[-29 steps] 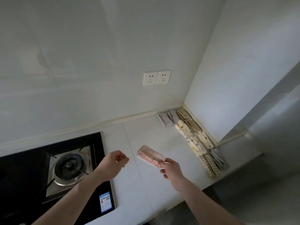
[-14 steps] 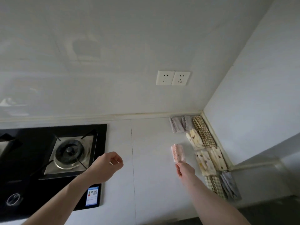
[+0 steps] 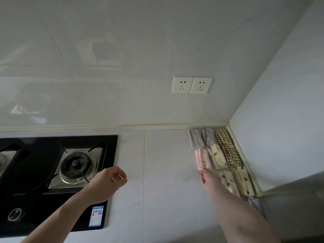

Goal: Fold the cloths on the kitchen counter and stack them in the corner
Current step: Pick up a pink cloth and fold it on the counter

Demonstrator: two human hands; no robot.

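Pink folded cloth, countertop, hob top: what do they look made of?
Pink folded cloth: looks like thin woven fabric, matte, small dark speckled print, soft rounded fold edges. Countertop: hard smooth slab, pale, low sheen, one thin straight seam; could be stone or composite, cannot tell which. Hob top: black, glossy, probably glass; the tray round the burner looks like brushed steel.

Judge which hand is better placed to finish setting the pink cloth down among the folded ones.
Right. The right hand already touches the pink cloth's near end beside the folded cloths; the left hand hovers empty, loosely curled, near the stove.
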